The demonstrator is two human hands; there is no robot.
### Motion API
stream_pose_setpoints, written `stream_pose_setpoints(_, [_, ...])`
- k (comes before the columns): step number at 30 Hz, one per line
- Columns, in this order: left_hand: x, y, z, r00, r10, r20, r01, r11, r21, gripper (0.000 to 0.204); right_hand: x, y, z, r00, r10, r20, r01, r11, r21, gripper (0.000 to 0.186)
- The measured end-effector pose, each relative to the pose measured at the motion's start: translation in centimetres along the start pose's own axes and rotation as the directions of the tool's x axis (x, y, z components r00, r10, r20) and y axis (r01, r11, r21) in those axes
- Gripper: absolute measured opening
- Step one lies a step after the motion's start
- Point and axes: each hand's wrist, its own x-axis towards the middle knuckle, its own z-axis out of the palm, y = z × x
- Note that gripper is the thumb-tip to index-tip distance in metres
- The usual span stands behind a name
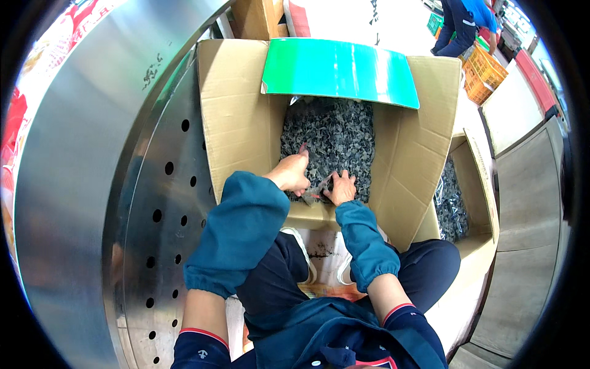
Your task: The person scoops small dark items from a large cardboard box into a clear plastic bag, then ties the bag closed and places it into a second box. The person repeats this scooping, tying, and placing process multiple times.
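An open cardboard box (409, 154) stands before me, full of dark grey-black curled flakes (347, 132) that look like dried fungus. Clear plastic film, apparently a bag (314, 193), shows at the near side of the flakes. Over the box's left part my left hand (291, 173) is closed on the plastic, one fingertip pointing toward the far side. To its right, my right hand (342, 188) grips the plastic near its thumb, its bent fingers resting over the flakes. Both hands are inside the near rim; some fingers are partly hidden.
A second cardboard box (482, 215) with similar flakes under clear plastic stands close on the right. A curved steel body with a perforated panel (163, 190) borders the left. Far right, a person (458, 24) bends near an orange crate (483, 71).
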Motion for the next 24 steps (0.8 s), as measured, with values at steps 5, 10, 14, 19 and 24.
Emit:
stream_pose_setpoints(5, [-0.3, -0.1, -0.2, 0.999, 0.02, -0.028, -0.02, 1.0, 0.018, 0.066, 0.2, 0.7, 1.1, 0.99, -0.041, -0.137, 0.059, 0.99, 0.129, 0.048])
stream_pose_setpoints(10, [0.2, -0.4, 0.1, 0.997, 0.069, -0.039, -0.069, 0.997, 0.024, 0.071, 1.1, 3.6, 2.3, 0.96, 0.183, -0.212, 0.007, 0.741, 0.671, 0.024])
stream_pose_setpoints(14, [0.5, -0.8, 0.4, 0.998, 0.054, -0.045, -0.053, 0.998, 0.031, 0.074, 1.5, 3.1, -1.7, 0.977, 0.206, -0.052, 0.008, 0.208, 0.978, 0.017])
stream_pose_setpoints(19, [0.8, -1.1, 0.5, 0.998, 0.036, -0.042, -0.036, 0.999, 0.002, 0.076, 0.1, -4.9, -11.4, 0.977, -0.159, -0.142, 0.155, 0.073, 0.985, 0.016])
stream_pose_setpoints(24, [0.1, -0.1, 0.2, 0.989, 0.145, -0.014, -0.146, 0.982, -0.123, 0.047, 0.5, -7.0, -12.4, 0.839, -0.521, -0.157, 0.449, 0.498, 0.742, 0.013])
